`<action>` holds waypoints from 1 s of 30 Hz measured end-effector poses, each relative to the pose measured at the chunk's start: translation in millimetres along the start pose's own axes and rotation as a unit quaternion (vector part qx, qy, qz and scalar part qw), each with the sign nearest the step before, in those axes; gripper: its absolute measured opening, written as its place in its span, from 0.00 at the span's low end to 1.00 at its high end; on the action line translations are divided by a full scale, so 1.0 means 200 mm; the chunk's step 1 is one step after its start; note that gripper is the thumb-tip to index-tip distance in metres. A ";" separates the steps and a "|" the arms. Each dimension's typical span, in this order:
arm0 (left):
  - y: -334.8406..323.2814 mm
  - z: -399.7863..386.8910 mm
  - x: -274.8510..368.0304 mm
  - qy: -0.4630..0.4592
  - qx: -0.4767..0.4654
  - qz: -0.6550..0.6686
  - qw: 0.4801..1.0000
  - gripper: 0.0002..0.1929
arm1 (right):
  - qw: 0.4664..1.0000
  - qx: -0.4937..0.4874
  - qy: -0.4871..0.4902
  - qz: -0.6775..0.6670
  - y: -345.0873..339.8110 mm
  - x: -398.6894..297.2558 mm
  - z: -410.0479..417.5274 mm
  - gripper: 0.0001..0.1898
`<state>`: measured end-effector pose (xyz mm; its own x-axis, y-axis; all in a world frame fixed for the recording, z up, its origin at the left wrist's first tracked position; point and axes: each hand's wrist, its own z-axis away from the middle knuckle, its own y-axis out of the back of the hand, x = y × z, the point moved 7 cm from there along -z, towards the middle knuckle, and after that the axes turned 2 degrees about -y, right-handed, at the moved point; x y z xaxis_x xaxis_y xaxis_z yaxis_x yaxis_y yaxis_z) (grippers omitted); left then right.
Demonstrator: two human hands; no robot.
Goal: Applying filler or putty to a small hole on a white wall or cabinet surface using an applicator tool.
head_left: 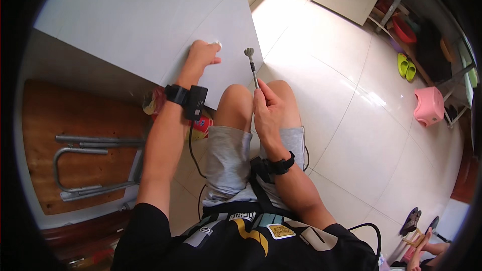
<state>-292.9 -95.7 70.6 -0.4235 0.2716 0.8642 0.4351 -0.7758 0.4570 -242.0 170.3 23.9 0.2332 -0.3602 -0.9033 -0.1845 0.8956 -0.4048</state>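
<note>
My right hand (266, 111) grips the shaft of a slim metal back scratcher (252, 66) above my knees. Its claw-like head points up and away from me, and the hand hides the lower end of the shaft. My left hand (205, 52) reaches forward to a broad white panel-like surface (150, 19). A small white object (217, 44) shows at its fingertips; part of it is hidden, and I cannot tell what it is. Both wrists wear black straps, with a black box (196, 102) on the left one.
At left, a wooden board with folded metal legs (90, 146) leans beneath the white surface. Red packaging (201, 124) sits beside my left knee. A pink stool (429, 105) and yellow-green clogs (406, 67) stand at right. Another person's legs (425, 248) show at lower right.
</note>
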 end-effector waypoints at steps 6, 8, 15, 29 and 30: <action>-0.01 -0.24 0.44 -0.106 0.020 -0.056 0.993 0.14 | 1.000 0.023 0.005 0.013 0.03 -0.04 0.03 0.20; -0.02 -0.28 0.49 -0.084 0.034 -0.051 0.995 0.14 | 0.999 0.038 0.003 -0.008 0.06 -0.04 0.03 0.19; -0.19 -0.44 0.43 -0.118 -0.040 -0.042 0.991 0.14 | 0.999 0.051 -0.001 -0.002 0.07 -0.10 0.04 0.19; -0.34 -0.57 0.40 -0.066 -0.073 0.094 0.991 0.08 | 0.996 0.081 -0.002 -0.048 0.07 -0.11 0.05 0.19; -0.35 -0.52 0.31 -0.053 -0.093 0.111 0.988 0.08 | 0.994 0.091 0.001 -0.052 0.07 -0.13 0.04 0.19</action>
<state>-432.3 -83.2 71.0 -0.2447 0.1340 0.9603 0.3502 -0.9113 0.2165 -242.9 194.6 42.7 0.2398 -0.4541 -0.8581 0.0165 0.8856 -0.4641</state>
